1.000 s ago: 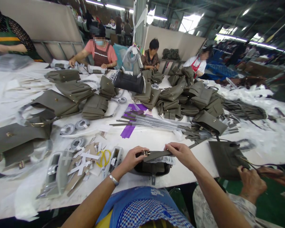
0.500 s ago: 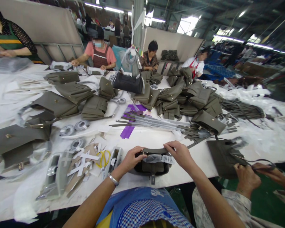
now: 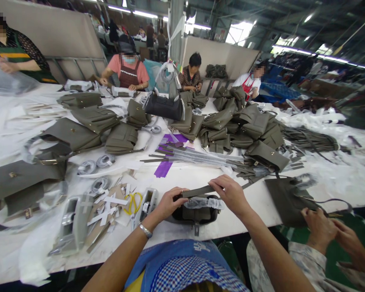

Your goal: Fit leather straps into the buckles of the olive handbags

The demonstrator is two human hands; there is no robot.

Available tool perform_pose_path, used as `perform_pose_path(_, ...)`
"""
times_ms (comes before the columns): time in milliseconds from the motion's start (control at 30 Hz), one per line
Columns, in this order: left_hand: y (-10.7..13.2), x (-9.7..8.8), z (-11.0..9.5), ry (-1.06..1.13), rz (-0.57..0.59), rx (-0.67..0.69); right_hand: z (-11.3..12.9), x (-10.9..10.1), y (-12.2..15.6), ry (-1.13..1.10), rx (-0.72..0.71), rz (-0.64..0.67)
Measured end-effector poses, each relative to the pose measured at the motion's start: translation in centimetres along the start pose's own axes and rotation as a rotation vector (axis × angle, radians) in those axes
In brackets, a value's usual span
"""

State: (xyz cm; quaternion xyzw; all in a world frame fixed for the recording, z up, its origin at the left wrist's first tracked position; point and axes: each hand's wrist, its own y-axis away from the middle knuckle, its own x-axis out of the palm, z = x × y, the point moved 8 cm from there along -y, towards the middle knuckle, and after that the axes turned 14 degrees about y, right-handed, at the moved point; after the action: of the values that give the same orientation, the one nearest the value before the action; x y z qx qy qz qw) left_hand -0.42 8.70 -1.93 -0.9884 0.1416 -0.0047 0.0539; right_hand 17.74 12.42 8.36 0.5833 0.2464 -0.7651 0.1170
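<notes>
An olive-grey handbag [image 3: 197,219] stands at the table's front edge before me, its mouth facing up and a small tab hanging at its front. Clear plastic wrap [image 3: 200,203] lies across the opening. Above it, a flat olive strap [image 3: 198,191] runs between my two hands. My left hand [image 3: 171,202] pinches the strap's left end beside the bag's rim. My right hand [image 3: 228,192] pinches it further right, slightly higher, so the strap slants upward. The part of the bag behind my left fingers is hidden.
Left of me lie yellow-handled scissors [image 3: 133,206], tape dispensers [image 3: 71,223] and paper scraps [image 3: 108,207]. Olive bags [image 3: 214,125] pile up across the table, with a bundle of straps [image 3: 200,156] in front. At right, a co-worker's hands [image 3: 322,229] handle another bag [image 3: 284,198].
My right hand has risen slightly, lifting the strap's right part from nearly level to a slant. The left hand stays almost in place. The co-worker's hands at right have shifted.
</notes>
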Motion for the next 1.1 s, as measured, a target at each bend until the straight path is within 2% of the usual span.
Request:
perform_pose_path(367, 0.0, -0.1, 0.2, -0.007, -0.012, -0.001, -0.4, 0.2, 0.1, 0.053, -0.007, 0.001)
perform_pose_path(533, -0.1, 0.8, 0.1, -0.028, 0.037, 0.022, 2.1, 1.5, -0.5, 0.027, -0.101, 0.058)
perform_pose_path(700, -0.3, 0.7, 1.1, 0.071, -0.032, -0.007, 6.6, 3.1, -0.4, 0.164, -0.283, 0.111)
perform_pose_path(800, -0.2, 0.4, 1.5, 0.145, -0.047, -0.020, 8.3, 4.3, -0.2, 0.256, -0.367, 0.167)
perform_pose_path(1000, 0.4, 0.0, 1.7, 0.106, -0.083, -0.034, 8.5, 6.5, -0.8, 0.357, -0.475, 0.238)
perform_pose_path(1100, 0.7, -0.3, 1.7, -0.037, -0.111, -0.020, 7.7, 6.7, -1.0, 0.333, -0.483, 0.258)
